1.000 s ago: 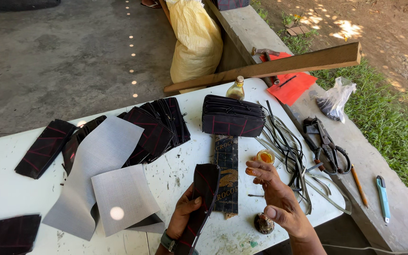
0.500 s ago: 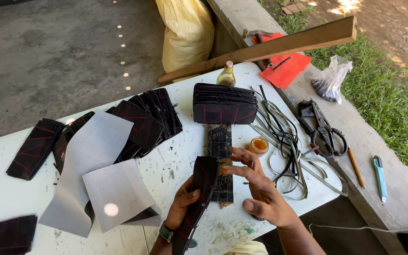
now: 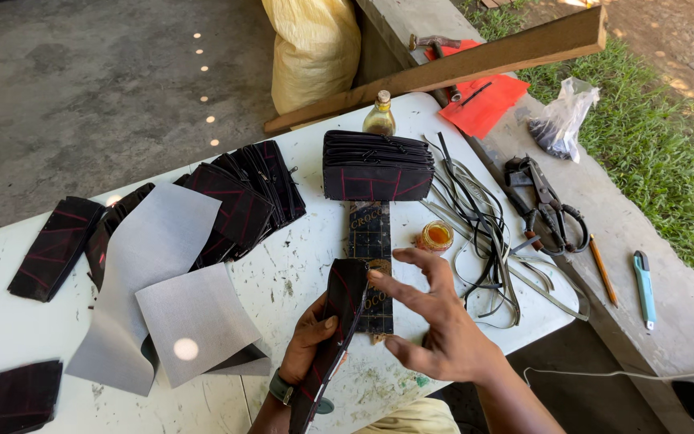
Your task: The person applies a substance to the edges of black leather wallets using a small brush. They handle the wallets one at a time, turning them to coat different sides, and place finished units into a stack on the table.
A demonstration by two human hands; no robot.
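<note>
My left hand (image 3: pixel 308 339) grips a long black piece of stitched material with red lines (image 3: pixel 339 321), held on edge over the white table (image 3: pixel 299 273). My right hand (image 3: pixel 431 321) is spread open just to its right, fingertips touching the piece's upper edge, above a dark patterned strip (image 3: pixel 369 241) lying on the table. A small open pot of orange glue (image 3: pixel 435 236) stands beyond my right fingers.
A stack of black pouches (image 3: pixel 376 165) and a glass bottle (image 3: pixel 379 116) stand at the back. Fanned black pieces (image 3: pixel 238 197), grey sheets (image 3: pixel 166 281), loose straps (image 3: pixel 475 217), scissors (image 3: pixel 548 205), a pencil (image 3: pixel 603 269), a cutter (image 3: pixel 644 288), a wooden plank (image 3: pixel 443 71).
My right hand has risen from the table's front edge to the top of the black piece and spread open. The left hand keeps its grip on the piece.
</note>
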